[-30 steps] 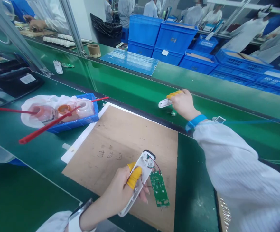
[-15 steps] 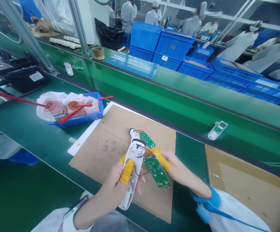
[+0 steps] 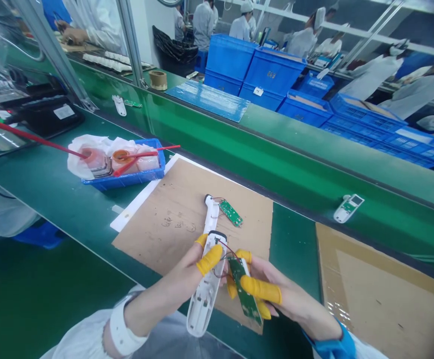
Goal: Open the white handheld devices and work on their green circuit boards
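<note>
My left hand (image 3: 194,259), with yellow finger cots on thumb and finger, grips a long white plastic housing half (image 3: 206,294) that has a black tip. In my right hand (image 3: 265,284), also in yellow finger cots, a green circuit board (image 3: 244,294) is pinched by its edges. Thin red and dark wires (image 3: 222,271) join the board to the housing. Just beyond my hands, a second white housing (image 3: 211,214) lies on the cardboard sheet (image 3: 172,199), wired to another green circuit board (image 3: 231,213).
A blue tray (image 3: 127,182) with wrapped jars and red-handled tools stands at left. Along the green conveyor (image 3: 239,159) sit a white device (image 3: 348,208) and another housing (image 3: 119,105). Blue crates (image 3: 273,72) and people in white coats are behind. Cardboard (image 3: 381,299) lies at right.
My right hand has come round to the front of the circuit board and pinches it, turning it more upright. The housing in my left hand has moved slightly lower and nearer.
</note>
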